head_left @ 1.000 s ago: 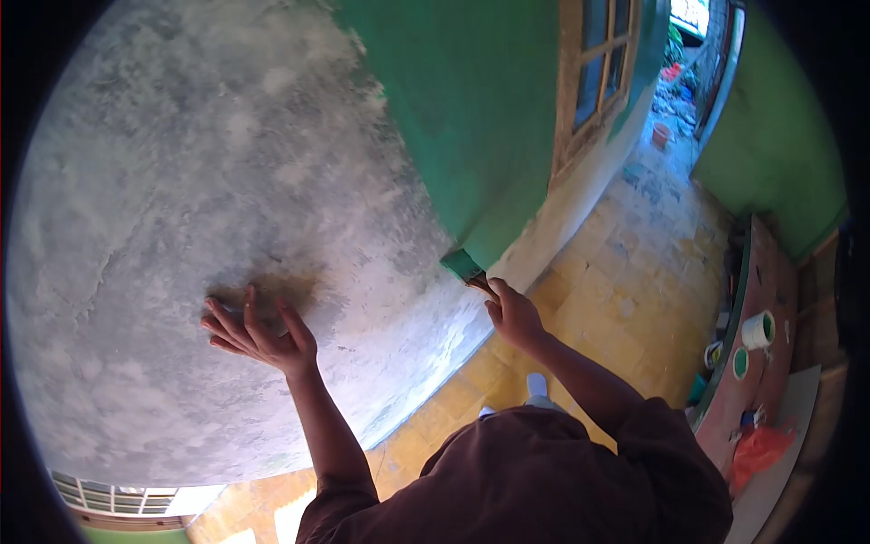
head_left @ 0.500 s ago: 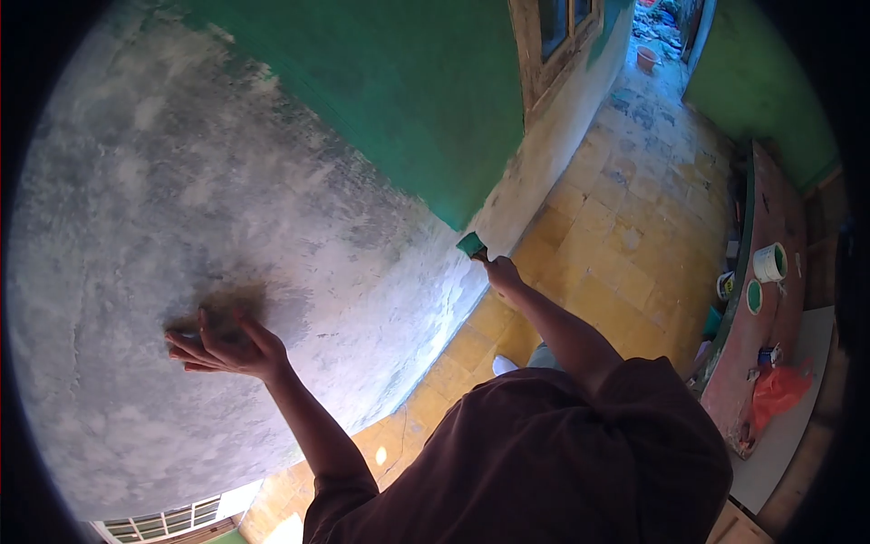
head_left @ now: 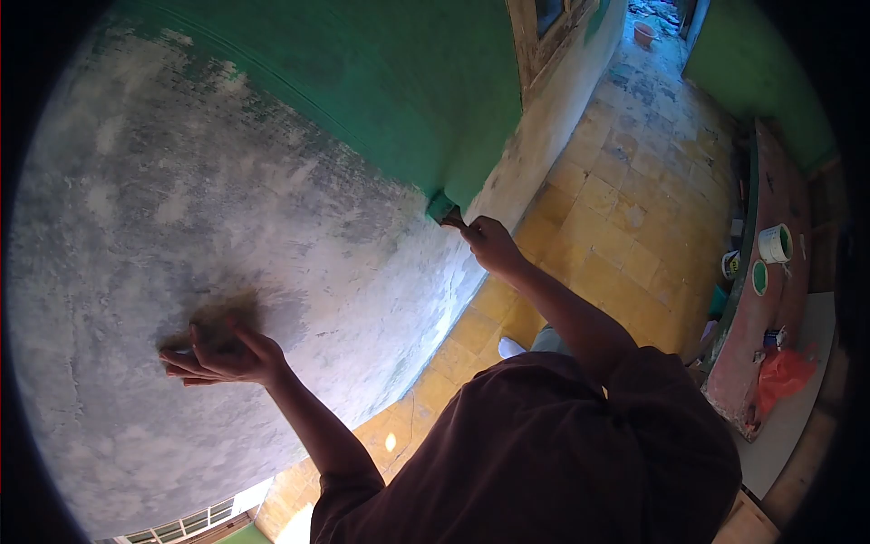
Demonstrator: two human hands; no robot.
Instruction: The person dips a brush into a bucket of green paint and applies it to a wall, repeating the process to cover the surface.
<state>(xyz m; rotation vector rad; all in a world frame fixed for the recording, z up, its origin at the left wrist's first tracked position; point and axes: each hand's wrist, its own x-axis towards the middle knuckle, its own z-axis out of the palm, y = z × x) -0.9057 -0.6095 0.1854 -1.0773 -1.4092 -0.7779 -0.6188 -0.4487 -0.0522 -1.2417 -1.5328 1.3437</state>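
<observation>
My right hand (head_left: 491,245) grips the handle of a paintbrush (head_left: 444,208), whose green-coated bristles lie at the lower edge of the green painted area (head_left: 381,100) on the wall. Below that edge the wall is patchy grey and white plaster (head_left: 136,236), with thin green streaks along the border. Over on the left, my left hand (head_left: 222,352) is held out close by the bare plaster, fingers stretched and apart, holding nothing. Its shadow falls on the wall just above it.
A wooden window frame (head_left: 544,41) is set in the wall. Yellow floor tiles (head_left: 589,218) run along its foot. On the right, a reddish bench (head_left: 739,363) bears a white paint bucket (head_left: 774,243), a green-filled lid (head_left: 759,277) and a red plastic bag (head_left: 781,376).
My right hand has moved the paintbrush up and left, from just below the corner of the green paint onto its lower edge. My left hand stays nearly in place.
</observation>
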